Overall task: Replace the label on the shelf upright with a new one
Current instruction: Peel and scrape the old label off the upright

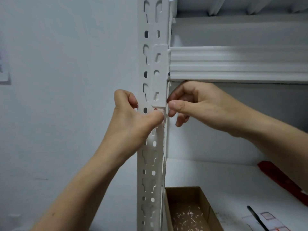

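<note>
A white perforated shelf upright (150, 37) runs top to bottom through the middle. A small white label with a red mark (157, 110) sits on it just below the beam bracket (159, 75), mostly hidden by my fingers. My left hand (131, 117) wraps the upright from the left, its thumb pressed on the label. My right hand (196, 104) reaches from the right, with thumb and forefinger pinched at the label's right edge on the upright's corner.
A white shelf beam (236, 64) crosses above my right hand. On the lower shelf (208, 172) stand an open cardboard box with paper scraps (186, 212), a red object (283, 179), a black pen (256, 217) and a label sheet (270, 219). A wall is at the left.
</note>
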